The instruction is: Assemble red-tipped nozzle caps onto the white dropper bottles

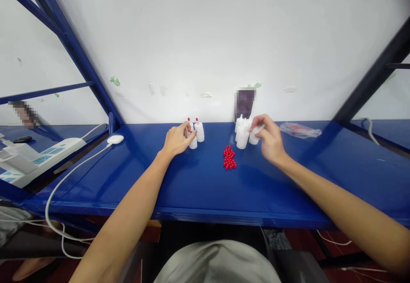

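My left hand [178, 139] is at the middle left of the blue table, its thumb and fingers closed at the red tip of a small white squeeze bottle [193, 143]. Right behind that bottle stand other white bottles with red caps [200, 132]. On the other side, my right hand [269, 141] pinches an uncapped white squeeze bottle [254, 137] near its nozzle. Beside it is a cluster of uncapped white bottles [242, 137], upright and close together. Between my hands, a patch of small red caps [229, 158] lies loose on the tabletop.
A clear plastic bag [300, 130] lies on the right. Against the wall leans a dark, pixelated rectangular object [244, 103]. At the left are a white power strip [48, 159] and a white puck with a cable [115, 139]. Blue frame posts [77, 56] flank the table [198, 189].
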A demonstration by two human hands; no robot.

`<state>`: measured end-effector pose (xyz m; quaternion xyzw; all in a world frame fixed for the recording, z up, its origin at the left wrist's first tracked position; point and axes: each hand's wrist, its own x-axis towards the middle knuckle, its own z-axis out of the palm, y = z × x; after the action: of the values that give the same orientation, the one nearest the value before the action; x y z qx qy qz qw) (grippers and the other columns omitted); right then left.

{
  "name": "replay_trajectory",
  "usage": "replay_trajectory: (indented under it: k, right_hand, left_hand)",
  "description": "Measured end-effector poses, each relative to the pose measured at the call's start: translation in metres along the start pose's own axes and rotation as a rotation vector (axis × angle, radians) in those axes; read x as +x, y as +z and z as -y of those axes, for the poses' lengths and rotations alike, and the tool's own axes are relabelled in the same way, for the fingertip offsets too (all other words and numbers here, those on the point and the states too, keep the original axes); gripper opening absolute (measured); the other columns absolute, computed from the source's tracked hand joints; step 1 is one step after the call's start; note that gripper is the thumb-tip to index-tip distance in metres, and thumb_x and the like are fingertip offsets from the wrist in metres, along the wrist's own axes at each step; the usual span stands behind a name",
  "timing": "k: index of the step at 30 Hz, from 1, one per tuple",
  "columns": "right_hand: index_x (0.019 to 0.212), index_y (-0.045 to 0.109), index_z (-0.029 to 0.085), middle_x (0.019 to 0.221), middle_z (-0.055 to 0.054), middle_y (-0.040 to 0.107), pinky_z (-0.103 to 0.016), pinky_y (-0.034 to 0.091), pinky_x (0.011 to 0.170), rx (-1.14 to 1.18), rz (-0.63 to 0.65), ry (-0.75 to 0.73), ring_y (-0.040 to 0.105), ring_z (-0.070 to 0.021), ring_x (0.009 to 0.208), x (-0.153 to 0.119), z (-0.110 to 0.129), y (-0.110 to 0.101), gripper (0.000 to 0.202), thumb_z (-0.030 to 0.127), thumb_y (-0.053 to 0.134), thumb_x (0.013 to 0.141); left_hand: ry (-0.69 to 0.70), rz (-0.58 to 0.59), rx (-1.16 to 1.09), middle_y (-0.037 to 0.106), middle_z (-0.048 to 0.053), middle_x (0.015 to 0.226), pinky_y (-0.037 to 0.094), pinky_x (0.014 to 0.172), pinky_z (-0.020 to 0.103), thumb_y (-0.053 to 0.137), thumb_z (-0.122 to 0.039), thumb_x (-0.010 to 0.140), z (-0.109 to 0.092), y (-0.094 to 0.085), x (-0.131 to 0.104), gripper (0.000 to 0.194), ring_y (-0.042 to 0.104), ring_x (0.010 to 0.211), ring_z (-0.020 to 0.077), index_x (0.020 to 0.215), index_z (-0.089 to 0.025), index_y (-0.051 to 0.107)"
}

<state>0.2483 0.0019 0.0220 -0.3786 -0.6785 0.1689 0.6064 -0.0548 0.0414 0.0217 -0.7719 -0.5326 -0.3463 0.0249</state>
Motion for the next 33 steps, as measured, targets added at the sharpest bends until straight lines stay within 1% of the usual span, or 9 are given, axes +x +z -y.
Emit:
replay_trajectory:
  k: [3, 5, 8, 12, 15, 18, 23, 28, 33]
  right_hand:
    - [0.088, 0.043, 0.025, 0.084, -0.003, 0.053, -0.040, 0.043, 0.080, -0.036, -0.106, 0.032, 0.053, -0.0230, 0.084, 0.012, -0.012, -0.009, 0.025, 0.013, 0.045, 0.067]
    - [0.093, 0.040, 0.026, 0.090, -0.004, 0.052, -0.042, 0.043, 0.086, -0.080, -0.112, 0.038, 0.053, -0.0240, 0.091, 0.017, -0.018, -0.013, 0.028, 0.013, 0.046, 0.069]
    - [0.098, 0.039, 0.026, 0.098, -0.005, 0.052, -0.043, 0.044, 0.090, -0.112, -0.054, 0.014, 0.053, -0.0238, 0.096, 0.019, -0.022, -0.014, 0.030, 0.014, 0.050, 0.073]
    - [0.104, 0.039, 0.026, 0.102, -0.006, 0.054, -0.040, 0.049, 0.083, -0.039, 0.071, 0.008, 0.056, -0.0217, 0.092, 0.015, -0.021, -0.005, 0.027, 0.023, 0.055, 0.082]
    - [0.105, 0.041, 0.025, 0.104, -0.006, 0.056, -0.038, 0.050, 0.082, -0.016, 0.096, 0.000, 0.058, -0.0213, 0.093, 0.010, -0.022, 0.004, 0.026, 0.027, 0.057, 0.085]
    - [0.106, 0.045, 0.024, 0.108, -0.007, 0.057, -0.039, 0.050, 0.086, -0.057, 0.109, -0.032, 0.058, -0.0217, 0.098, 0.007, -0.025, 0.009, 0.025, 0.026, 0.058, 0.085]
    - [0.107, 0.051, 0.023, 0.109, -0.008, 0.057, -0.040, 0.050, 0.088, -0.184, 0.074, -0.076, 0.057, -0.0236, 0.101, 0.007, -0.028, 0.006, 0.025, 0.023, 0.058, 0.084]
    - [0.108, 0.053, 0.023, 0.109, -0.008, 0.058, -0.038, 0.051, 0.084, -0.200, 0.082, -0.083, 0.058, -0.0231, 0.099, 0.008, -0.028, 0.004, 0.024, 0.023, 0.058, 0.085]
    - [0.110, 0.054, 0.022, 0.111, -0.008, 0.060, -0.040, 0.051, 0.088, -0.197, 0.095, -0.096, 0.059, -0.0231, 0.101, 0.008, -0.028, 0.005, 0.024, 0.023, 0.058, 0.086]
  left_hand:
    - [0.058, -0.127, -0.061, 0.047, -0.005, 0.056, 0.031, 0.057, 0.024, 0.051, -0.042, 0.089, -0.007, -0.002, -0.002, 0.023, 0.045, 0.052, 0.0113, 0.082, -0.019, 0.054]
    - [0.138, -0.145, -0.112, 0.044, -0.006, 0.054, 0.032, 0.058, 0.024, 0.049, -0.037, 0.089, -0.016, -0.002, -0.005, 0.021, 0.043, 0.051, 0.0103, 0.081, -0.018, 0.054]
    - [0.258, -0.051, -0.154, 0.045, -0.005, 0.054, 0.033, 0.057, 0.023, 0.049, -0.033, 0.088, -0.033, 0.003, -0.010, 0.019, 0.042, 0.050, 0.0096, 0.079, -0.018, 0.055]
    - [0.357, 0.138, -0.148, 0.049, -0.005, 0.056, 0.031, 0.056, 0.024, 0.049, -0.032, 0.090, -0.052, 0.015, -0.016, 0.017, 0.044, 0.051, 0.0103, 0.088, -0.018, 0.058]
    - [0.404, 0.279, -0.143, 0.053, -0.005, 0.062, 0.032, 0.057, 0.024, 0.048, -0.030, 0.091, -0.059, 0.024, -0.019, 0.018, 0.049, 0.056, 0.0117, 0.102, -0.019, 0.059]
    - [0.439, 0.360, -0.147, 0.059, -0.002, 0.074, 0.037, 0.063, 0.025, 0.049, -0.026, 0.091, -0.060, 0.031, -0.021, 0.023, 0.055, 0.066, 0.0136, 0.111, -0.021, 0.058]
    - [0.492, 0.420, -0.130, 0.061, 0.000, 0.084, 0.040, 0.069, 0.026, 0.050, -0.023, 0.090, -0.058, 0.035, -0.021, 0.023, 0.056, 0.073, 0.0146, 0.110, -0.022, 0.059]
    - [0.496, 0.432, -0.136, 0.060, 0.000, 0.085, 0.041, 0.070, 0.026, 0.050, -0.024, 0.091, -0.058, 0.036, -0.021, 0.019, 0.055, 0.074, 0.0141, 0.107, -0.021, 0.060]
    - [0.477, 0.444, -0.134, 0.059, 0.001, 0.085, 0.041, 0.071, 0.026, 0.049, -0.025, 0.093, -0.058, 0.037, -0.021, 0.017, 0.055, 0.074, 0.0140, 0.105, -0.021, 0.060]
